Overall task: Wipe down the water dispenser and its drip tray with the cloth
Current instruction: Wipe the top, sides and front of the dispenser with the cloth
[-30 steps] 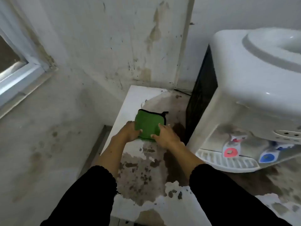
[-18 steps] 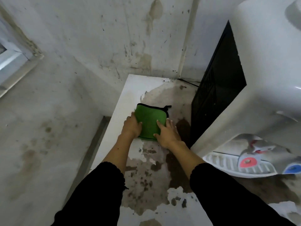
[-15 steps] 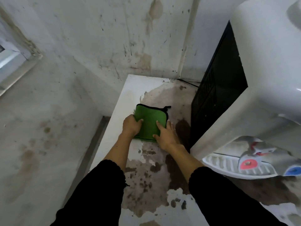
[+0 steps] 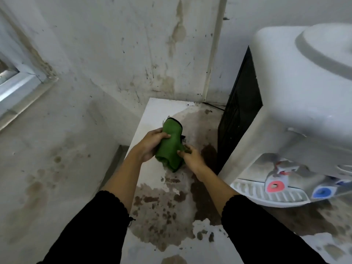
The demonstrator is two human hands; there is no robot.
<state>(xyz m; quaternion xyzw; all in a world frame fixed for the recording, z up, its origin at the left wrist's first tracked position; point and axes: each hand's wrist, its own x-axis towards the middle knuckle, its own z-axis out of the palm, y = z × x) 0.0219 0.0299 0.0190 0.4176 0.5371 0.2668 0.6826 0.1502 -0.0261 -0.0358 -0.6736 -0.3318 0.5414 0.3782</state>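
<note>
Both hands on the green cloth (image 4: 170, 143), no longer flat on the bench (image 4: 152, 115) as half a second ago, now lifted off it and bunched into a thick upright roll; left hand (image 4: 150, 144) curled round the roll's left side, thumb across its front; right hand (image 4: 190, 158) pinching the lower right edge with fingertips, earlier laid flat on top. Just right of the right hand, the black side panel of the white water dispenser (image 4: 289, 96); further right and nearer, its slotted drip tray (image 4: 257, 193), with a red tap (image 4: 275, 185) and a blue tap (image 4: 322, 192) above it. Beneath the hands, white bench surface peeled and blotched brown. Beyond the hands, a stained, scuffed wall (image 4: 133, 54); far left of the left hand, a window frame (image 4: 17, 86).
</note>
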